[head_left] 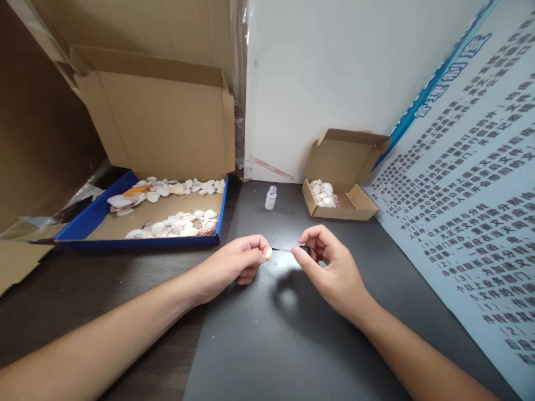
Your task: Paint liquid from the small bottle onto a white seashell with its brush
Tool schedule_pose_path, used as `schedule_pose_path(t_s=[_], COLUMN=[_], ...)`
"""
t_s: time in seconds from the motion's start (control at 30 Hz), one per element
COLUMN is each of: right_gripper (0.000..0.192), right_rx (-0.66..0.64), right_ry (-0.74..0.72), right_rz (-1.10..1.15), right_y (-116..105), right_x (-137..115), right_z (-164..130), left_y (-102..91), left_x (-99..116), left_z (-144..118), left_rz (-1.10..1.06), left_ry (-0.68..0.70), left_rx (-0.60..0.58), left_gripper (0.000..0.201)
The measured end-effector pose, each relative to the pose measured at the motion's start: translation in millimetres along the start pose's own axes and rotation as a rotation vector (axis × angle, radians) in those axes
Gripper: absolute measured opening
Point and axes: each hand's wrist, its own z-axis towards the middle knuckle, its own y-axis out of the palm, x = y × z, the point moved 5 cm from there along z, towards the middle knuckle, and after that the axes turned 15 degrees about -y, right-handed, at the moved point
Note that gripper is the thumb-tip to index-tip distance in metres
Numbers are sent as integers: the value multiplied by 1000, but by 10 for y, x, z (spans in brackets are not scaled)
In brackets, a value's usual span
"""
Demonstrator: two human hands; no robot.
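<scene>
A small pale shell [268, 253] is pinched in the left hand [234, 266] at table centre while a thin brush [288, 250], gripped in the right hand [330, 267], is touched to it. An open vial [271, 197] stands at 12 o'clock; many shells wait in the blue tray [83, 223] at 10 o'clock, fewer in the small carton [359, 206] at 2 o'clock, so most work seems left.

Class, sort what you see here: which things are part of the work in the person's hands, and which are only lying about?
In use:
- small shell, pinched in the left hand
- thin brush, held in the right hand, tip at the shell
- small open bottle

Lying about:
- large box of shells
- small box of shells
- printed poster
</scene>
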Motion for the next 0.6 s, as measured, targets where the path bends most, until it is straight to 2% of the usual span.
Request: schedule_pose_path(t_s=[0.13, 0.27, 0.37, 0.5, 0.6], right_gripper=[16, 17, 16, 14, 12], right_rx=[1, 21, -7, -9, -6], right_ry=[22, 11, 23, -16, -33], right_rz=[120, 51, 115, -17, 33], right_y=[21, 12, 30, 1, 14], right_x=[19, 27, 34, 15, 5], right_z=[-2, 21, 18, -8, -23], left_y=[1, 1, 10, 11, 10], left_x=[2, 3, 6, 10, 8], left_z=[4, 2, -5, -14, -16], left_rz=[-8, -4, -23, -75, -104], left_ry=[-13, -16, -30, -53, -62], left_rx=[-6, 3, 7, 27, 23], left_gripper=[13, 11, 8, 7, 12])
